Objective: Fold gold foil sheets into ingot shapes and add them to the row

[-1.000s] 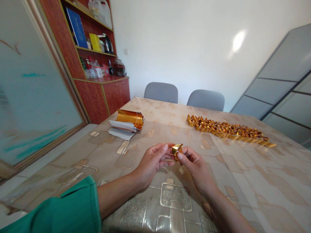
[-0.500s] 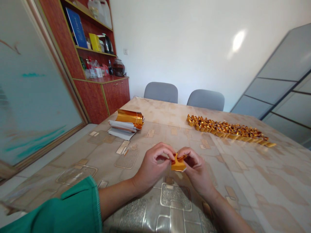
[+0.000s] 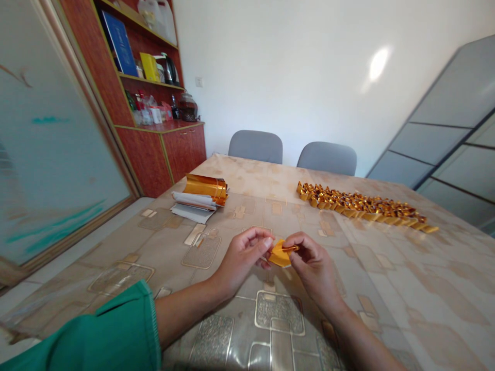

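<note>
A small folded piece of gold foil (image 3: 280, 253) sits between my hands, just above the patterned tablecloth. My right hand (image 3: 313, 260) pinches its right side, with a fold of foil showing between the fingers. My left hand (image 3: 243, 257) holds its left edge with curled fingertips. Farther left on the table lies a stack of white paper strips (image 3: 193, 203) with a curled sheet of gold foil (image 3: 204, 188) on it. A long band of several folded gold foil pieces (image 3: 359, 205) runs across the table's far right.
The table (image 3: 247, 178) has a glossy beige patterned cover. Two grey chairs (image 3: 255, 147) stand beyond it. A red wooden cabinet (image 3: 154, 149) with bottles and a kettle stands at the back left. My green sleeve (image 3: 93, 335) fills the lower left corner.
The gold piece has risen slightly and turned, and now shows a flatter, wider face. My hands have moved slightly apart. The foil stack and the band of pieces stay in place.
</note>
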